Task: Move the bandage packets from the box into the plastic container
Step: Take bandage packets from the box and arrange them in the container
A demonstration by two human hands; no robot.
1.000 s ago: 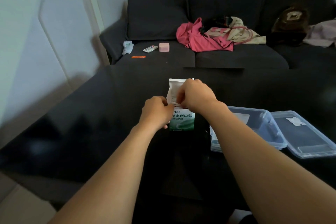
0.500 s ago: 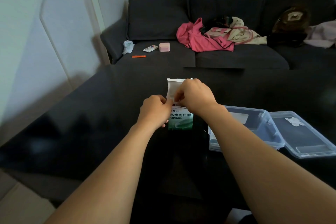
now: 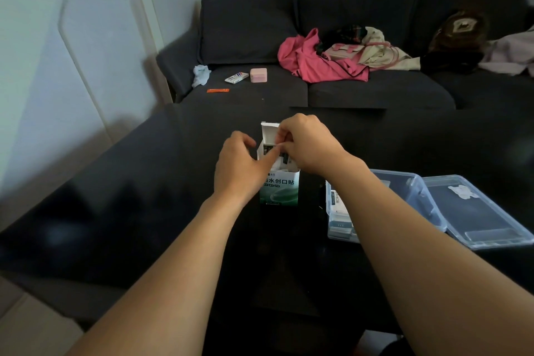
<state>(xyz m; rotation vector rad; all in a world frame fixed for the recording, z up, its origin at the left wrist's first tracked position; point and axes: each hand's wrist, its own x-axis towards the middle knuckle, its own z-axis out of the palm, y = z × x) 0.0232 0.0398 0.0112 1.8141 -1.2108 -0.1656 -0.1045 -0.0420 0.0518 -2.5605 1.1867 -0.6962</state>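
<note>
Hands (image 3: pixel 306 144) at open box (image 3: pixel 281 189), label "水创口贴"

we see a dim room; soft daylight falls on the pale wall (image 3: pixel 43 72) at left, the glossy black table (image 3: pixel 121 211) mirrors it faintly, edges bow with wide-angle distortion.
</note>
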